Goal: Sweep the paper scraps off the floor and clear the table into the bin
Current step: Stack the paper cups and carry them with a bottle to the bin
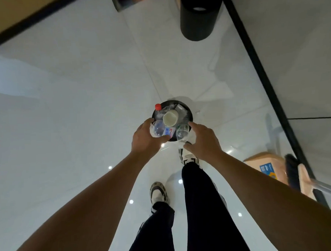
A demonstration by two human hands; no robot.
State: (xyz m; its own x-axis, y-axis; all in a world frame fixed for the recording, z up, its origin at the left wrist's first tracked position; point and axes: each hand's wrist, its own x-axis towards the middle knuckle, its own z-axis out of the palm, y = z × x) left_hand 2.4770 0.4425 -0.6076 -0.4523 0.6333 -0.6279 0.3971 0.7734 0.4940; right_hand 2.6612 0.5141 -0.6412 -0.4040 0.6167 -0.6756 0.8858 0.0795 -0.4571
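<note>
The left hand (pixel 145 137) curls around the base end of a clear plastic bottle (pixel 158 130) with a blue-and-white label, fingers over the top and thumb beneath it, pinching it at the near rim of a small black bin (pixel 189 112). The right hand (pixel 203 140) is spread, fingers extended and thumb apart, just beside a clear plastic cup (pixel 182 133) that leans over the bin's near edge; whether the fingertips actually touch the cup cannot be told. Both arms reach straight forward and down, bare to past the elbow, palms facing inward toward each other across the bin.

The bin stands on the pale tiled floor (pixel 83 110) directly ahead of the feet. Inside it lie one paper cup (pixel 170 118), its open mouth facing up, and one bottle with a red cap (pixel 158 107) at the far left rim, along with crumpled clear plastic that is too blurred to sort into separate items. Two shoes show below, the right foot forward and close to the bin, and two dark trouser legs.

A second, larger black bin (pixel 199 16) stands well apart at the top. At the right edge a broom (pixel 295 172) and a tan dustpan (pixel 264 164) rest near a dark-framed glass wall (pixel 263 72), partly cut off by the right arm and the frame.
</note>
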